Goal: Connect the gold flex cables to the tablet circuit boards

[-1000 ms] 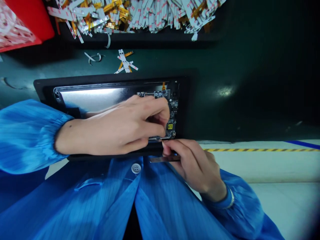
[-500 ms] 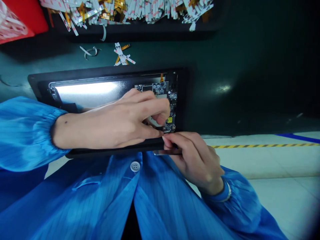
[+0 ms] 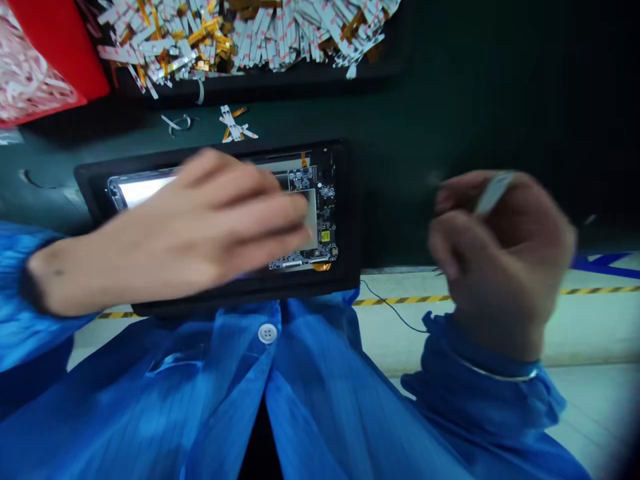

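Observation:
An opened tablet (image 3: 330, 160) lies in a black tray (image 3: 350, 220) at the table's near edge, with its circuit board (image 3: 323, 223) bare at the right end. My left hand (image 3: 200, 227) hovers over the tablet, blurred by motion, fingers stretched toward the board. Off to the right of the tray, my right hand (image 3: 500, 253) is raised and curled around a thin metal tool, likely tweezers (image 3: 493, 192), also blurred. Both arms wear blue sleeves.
A heap of white and orange flex strips (image 3: 250, 33) fills a dark tray at the back. A few loose strips (image 3: 235, 123) lie on the green table. A red bin (image 3: 50, 53) stands at the far left. A yellow-black floor line (image 3: 400, 300) runs below the table edge.
My right hand left the tablet's near edge and swung up to the right with the tool. My left hand lifted off the circuit board and drew left, uncovering the board.

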